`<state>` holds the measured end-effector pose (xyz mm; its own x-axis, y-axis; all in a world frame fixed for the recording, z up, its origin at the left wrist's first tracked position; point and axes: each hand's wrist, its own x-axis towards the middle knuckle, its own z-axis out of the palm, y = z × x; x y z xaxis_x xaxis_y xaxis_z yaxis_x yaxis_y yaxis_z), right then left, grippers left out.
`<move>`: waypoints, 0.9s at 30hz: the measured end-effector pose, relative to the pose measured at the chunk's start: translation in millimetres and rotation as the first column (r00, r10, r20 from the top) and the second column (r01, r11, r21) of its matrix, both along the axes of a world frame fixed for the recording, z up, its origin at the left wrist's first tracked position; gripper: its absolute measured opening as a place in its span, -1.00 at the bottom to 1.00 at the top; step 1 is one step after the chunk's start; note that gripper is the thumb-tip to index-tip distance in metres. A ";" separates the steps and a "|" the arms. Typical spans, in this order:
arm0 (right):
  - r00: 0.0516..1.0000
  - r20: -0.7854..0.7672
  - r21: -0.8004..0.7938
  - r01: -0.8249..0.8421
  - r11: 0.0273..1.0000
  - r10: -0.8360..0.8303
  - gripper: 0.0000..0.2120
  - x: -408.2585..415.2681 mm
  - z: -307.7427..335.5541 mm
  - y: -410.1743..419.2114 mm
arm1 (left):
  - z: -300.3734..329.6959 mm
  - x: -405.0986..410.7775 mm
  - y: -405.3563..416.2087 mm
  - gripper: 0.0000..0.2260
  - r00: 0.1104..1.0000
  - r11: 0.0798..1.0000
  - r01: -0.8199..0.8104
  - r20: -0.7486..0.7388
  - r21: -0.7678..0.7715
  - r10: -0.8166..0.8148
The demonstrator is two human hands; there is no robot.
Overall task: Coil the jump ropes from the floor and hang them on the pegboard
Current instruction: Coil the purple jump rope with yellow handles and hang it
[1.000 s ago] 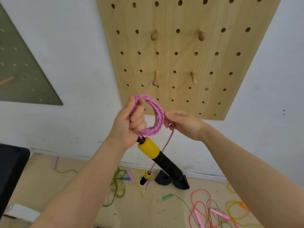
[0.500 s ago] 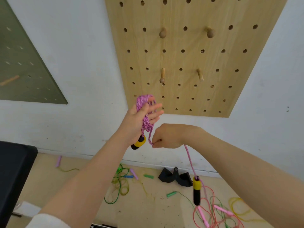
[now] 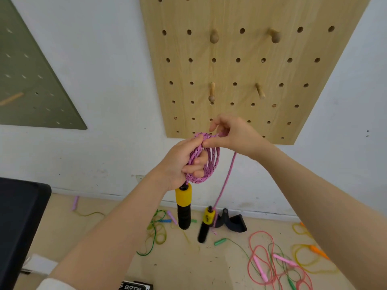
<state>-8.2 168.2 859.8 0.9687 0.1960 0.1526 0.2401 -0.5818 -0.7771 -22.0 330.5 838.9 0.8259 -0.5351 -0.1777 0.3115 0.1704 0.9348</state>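
Note:
My left hand (image 3: 180,162) grips a coil of pink braided jump rope (image 3: 206,166) in front of the wall. One yellow-and-black handle (image 3: 183,207) hangs straight down below that fist. My right hand (image 3: 232,133) pinches the rope at the top of the coil, just above the left thumb. A loose strand runs down from it to the second yellow-and-black handle (image 3: 206,223), which dangles blurred above the floor. The wooden pegboard (image 3: 251,65) with several bare pegs (image 3: 212,92) is right behind my hands.
Several jump ropes lie tangled on the tan floor: green and yellow ones (image 3: 156,233) in the middle, pink, red and yellow ones (image 3: 278,262) at the right. A black strap handle (image 3: 232,221) sits by the wall. A black object (image 3: 18,216) stands at the left, a grey pegboard (image 3: 31,80) above it.
My right hand has risen from below the coil to its top, laying another loop. The left hand's fingers have closed round the coil. The dangling handle has swung left.

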 end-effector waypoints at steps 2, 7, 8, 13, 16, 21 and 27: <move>0.977 -0.139 0.158 -0.139 0.978 0.162 -0.76 2.1 -8.2 -1.4 | 0.3 2.1 0.0 -0.69 0.999 0.998 -0.049 0.003 0.050 0.049; 0.836 -0.306 0.533 -0.246 0.810 0.456 -0.59 6.2 -18.2 -12.6 | -2.1 6.5 9.8 -0.58 0.992 0.999 0.002 -0.129 -0.050 -0.009; 0.824 -0.315 0.508 -0.273 0.817 0.471 -0.63 6.3 -19.1 -12.5 | -2.9 7.0 12.5 -0.57 0.988 0.994 0.030 -0.146 -0.106 -0.045; 0.892 -0.307 0.404 -0.194 0.894 0.333 -0.88 4.7 -36.9 -16.5 | -0.5 9.8 21.6 -0.69 0.986 0.852 -0.057 -0.163 -0.520 -0.033; 0.942 -0.283 0.329 -0.079 0.941 0.178 -0.82 1.9 -63.4 -28.6 | 8.3 15.7 30.0 -0.75 0.945 0.753 -0.327 -0.211 -0.571 0.250; 0.891 -0.452 0.096 0.080 0.992 -0.028 -0.77 -6.2 -88.9 -48.5 | -7.3 34.1 26.1 -0.63 0.879 0.698 -0.474 -0.237 -0.536 0.414; 0.886 -0.455 -0.518 -0.344 0.783 0.088 -0.67 -7.1 -70.0 -22.8 | -30.4 37.2 -24.4 -0.73 0.954 0.957 -0.280 0.086 -0.072 0.286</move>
<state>-15.4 145.4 789.8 0.8382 0.3329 -0.4320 0.1714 -0.9128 -0.3708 15.2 306.1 808.5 0.9565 -0.2839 -0.0669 0.1532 0.2938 0.9435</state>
